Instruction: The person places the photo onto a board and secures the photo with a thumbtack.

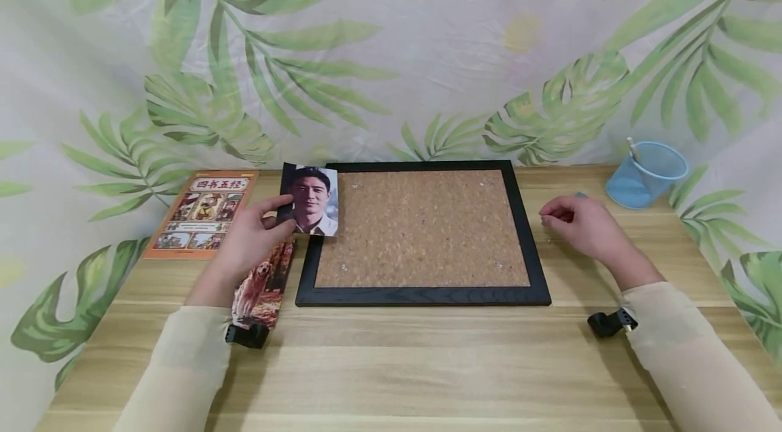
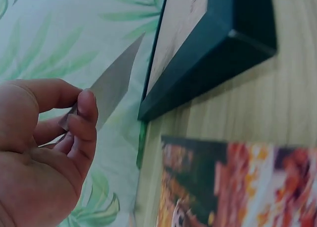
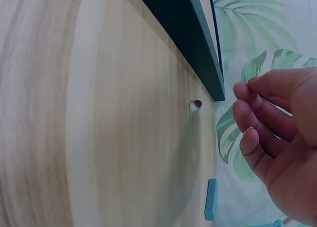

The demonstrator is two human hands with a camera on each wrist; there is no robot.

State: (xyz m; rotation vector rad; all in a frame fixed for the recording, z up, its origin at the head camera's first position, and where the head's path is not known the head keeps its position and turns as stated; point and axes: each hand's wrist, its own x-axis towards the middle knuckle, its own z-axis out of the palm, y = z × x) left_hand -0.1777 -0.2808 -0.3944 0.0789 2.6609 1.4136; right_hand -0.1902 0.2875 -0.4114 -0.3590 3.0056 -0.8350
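Observation:
My left hand [image 1: 249,236] pinches a portrait photo [image 1: 322,204] by its left edge, thumb against fingers. The photo overlaps the upper left of the black-framed corkboard [image 1: 421,235] in the head view; its plain back [image 2: 118,81] shows tilted in the left wrist view. Beneath my left forearm lies a photo of a golden dog [image 1: 263,282]. My right hand [image 1: 583,225] hovers right of the board, thumb and index fingertips meeting; I cannot tell whether something tiny sits between them. A small clear pin-like piece [image 3: 195,106] rests on the table near the frame.
An orange booklet [image 1: 204,214] lies at the back left. A blue mesh cup [image 1: 647,177] with a pale stick in it stands at the back right. A small blue block [image 3: 211,199] lies by my right hand. Several clear pins [image 1: 482,183] dot the cork. A leaf-print cloth hangs behind.

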